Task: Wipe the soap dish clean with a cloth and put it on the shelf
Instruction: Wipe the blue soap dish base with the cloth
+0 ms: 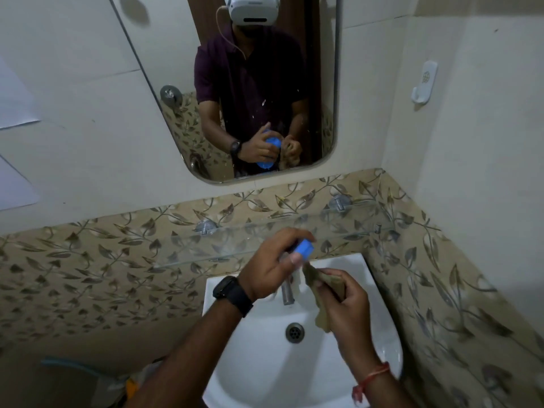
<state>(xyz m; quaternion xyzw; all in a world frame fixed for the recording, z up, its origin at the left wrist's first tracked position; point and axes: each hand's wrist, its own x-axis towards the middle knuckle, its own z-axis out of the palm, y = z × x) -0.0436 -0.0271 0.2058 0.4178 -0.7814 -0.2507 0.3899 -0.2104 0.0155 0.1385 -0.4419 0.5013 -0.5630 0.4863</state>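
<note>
Two forearms reach in over a white washbasin [379, 293], where a person's left hand [272, 267], a dark watch [232, 294] on its wrist, closes around a blue soap dish [303, 247] and holds it up above the tap [287, 293]. The right hand [346, 301], a red thread [372, 378] tied at the wrist, is wrapped around a bunched tan cloth [322, 279] just to the right of the dish; whether cloth and dish are touching cannot be told, as the fingers and some blur hide the meeting point. Wiping appears to be under way, with the dish not yet on the glass shelf [265, 234] that runs along the wall directly behind the basin. The grip on the dish looks like fingertips only, so a damp or soapy surface could let it slip and drop into the bowl toward the drain [295, 332]. The shelf is clear glass and hard to read against the patterned tile, so its front edge could be misjudged and the dish set too near it. A leaf-patterned tile band [103, 254] surrounds the basin at shelf height, with plain pale tile above. A rounded mirror [147, 60] hangs above the shelf and reflects the two hands at work, and a white wall hook [424, 83] sits high to the right of it.
</note>
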